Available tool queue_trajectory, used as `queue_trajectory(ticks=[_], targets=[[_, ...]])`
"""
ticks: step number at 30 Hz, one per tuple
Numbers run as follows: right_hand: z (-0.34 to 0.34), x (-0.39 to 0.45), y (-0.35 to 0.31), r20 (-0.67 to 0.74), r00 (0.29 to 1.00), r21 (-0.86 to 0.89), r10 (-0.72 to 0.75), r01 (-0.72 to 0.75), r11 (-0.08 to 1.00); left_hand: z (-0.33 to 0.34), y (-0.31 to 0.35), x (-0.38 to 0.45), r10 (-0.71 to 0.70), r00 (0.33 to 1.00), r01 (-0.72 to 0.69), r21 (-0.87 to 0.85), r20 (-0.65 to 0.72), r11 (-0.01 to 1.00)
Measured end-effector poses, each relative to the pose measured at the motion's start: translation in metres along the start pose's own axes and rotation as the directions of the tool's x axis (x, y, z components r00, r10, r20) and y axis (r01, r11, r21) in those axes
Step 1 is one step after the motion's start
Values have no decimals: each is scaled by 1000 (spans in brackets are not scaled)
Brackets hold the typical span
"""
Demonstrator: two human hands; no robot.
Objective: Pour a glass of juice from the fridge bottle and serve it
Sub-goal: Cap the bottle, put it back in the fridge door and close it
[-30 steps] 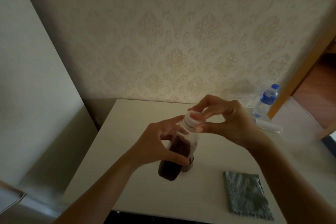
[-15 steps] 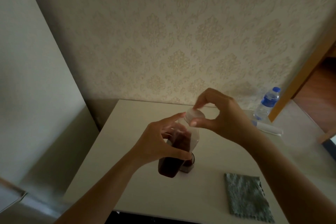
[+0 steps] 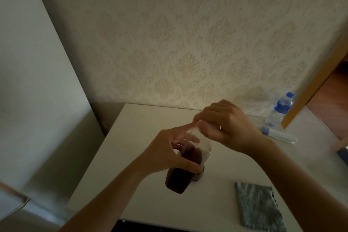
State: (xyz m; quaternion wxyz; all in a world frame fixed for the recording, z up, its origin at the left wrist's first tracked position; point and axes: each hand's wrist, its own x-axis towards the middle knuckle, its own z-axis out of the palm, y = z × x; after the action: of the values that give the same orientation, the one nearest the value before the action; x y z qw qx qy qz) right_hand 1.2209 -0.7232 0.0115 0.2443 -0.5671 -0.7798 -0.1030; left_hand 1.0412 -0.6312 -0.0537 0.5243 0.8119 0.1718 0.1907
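Head view: left hand [image 3: 165,153] wraps juice bottle [image 3: 185,167] at table [image 3: 116,156] centre, thumb and fingers clamped round body, index finger extended toward 1 o'clock. Right hand [image 3: 227,124] arched over bottle mouth, fingertips pinched at cap; cap mostly hidden. Cloth [image 3: 259,208] at 4 o'clock.

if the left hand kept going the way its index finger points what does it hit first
The left hand grips the juice bottle, its index finger aimed up and right. First in that line is the right hand at the bottle's cap; they already look touching or nearly so, though depth is unclear.
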Motion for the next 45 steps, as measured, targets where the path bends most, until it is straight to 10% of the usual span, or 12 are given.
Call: queue_trajectory(ticks=[7, 14, 28, 35, 45], targets=[[15, 14, -10, -23, 943, -283, 331, -323, 903, 22, 2, -3, 97, 938, 42, 388, -332, 921], [7, 15, -3, 14, 992, -27, 124, -124, 992, -11, -3, 3, 50, 993, -30, 179, -106, 983], [40, 41, -37, -96, 895, -73, 435, -442, 894, -21, -3, -22, 312, 854, 30, 639, -416, 769], [49, 37, -54, -5, 871, 331, 491, -462, 823, -65, -15, -48, 34, 917, 64, 232, -397, 971], [64, 28, -92, 258, 939, 402, 228, -318, 859, -102, 11, -165, -7, 767, 83, 89, -641, 993]])
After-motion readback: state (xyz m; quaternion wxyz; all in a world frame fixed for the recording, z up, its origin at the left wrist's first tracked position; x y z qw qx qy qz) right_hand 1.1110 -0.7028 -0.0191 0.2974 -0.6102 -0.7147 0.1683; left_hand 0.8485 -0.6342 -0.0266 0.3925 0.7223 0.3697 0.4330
